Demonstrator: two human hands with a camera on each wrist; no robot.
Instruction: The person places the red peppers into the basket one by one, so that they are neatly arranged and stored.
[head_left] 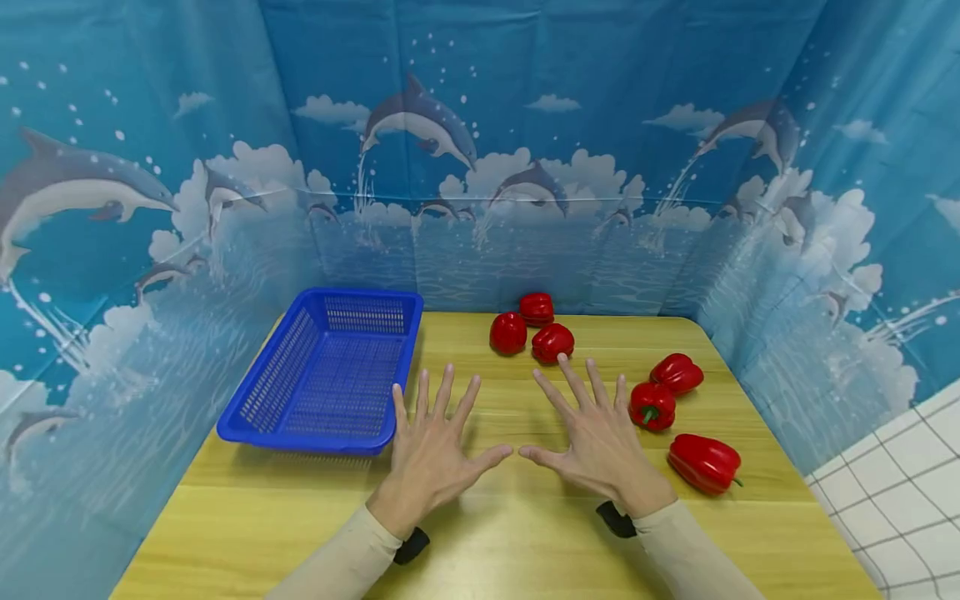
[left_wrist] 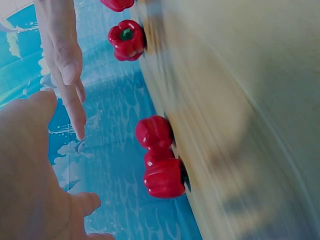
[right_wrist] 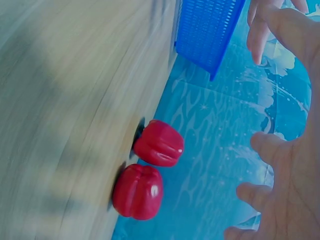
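Observation:
Both hands hover over the table with fingers spread, palms down and thumbs pointing at each other. The left hand (head_left: 433, 454) holds nothing and is nearest to the blue plastic basket (head_left: 255, 400), whose perforated inside is bare. Also holding nothing, the right hand (head_left: 603, 442) is close to a red bell pepper (head_left: 652, 406) with a green stem. Behind that pepper lies another red pepper (head_left: 677, 373), and a longer one (head_left: 705, 463) rests on its side nearer the front. Three more red peppers (head_left: 508, 333) cluster at the table's far edge, beyond the fingertips.
The light wooden table (head_left: 517, 542) carries everything. A blue curtain (head_left: 480, 250) printed with dolphins hangs behind it and along the sides. White tiles (head_left: 907, 492) show at the lower right. Each wrist wears a black strap (head_left: 411, 547).

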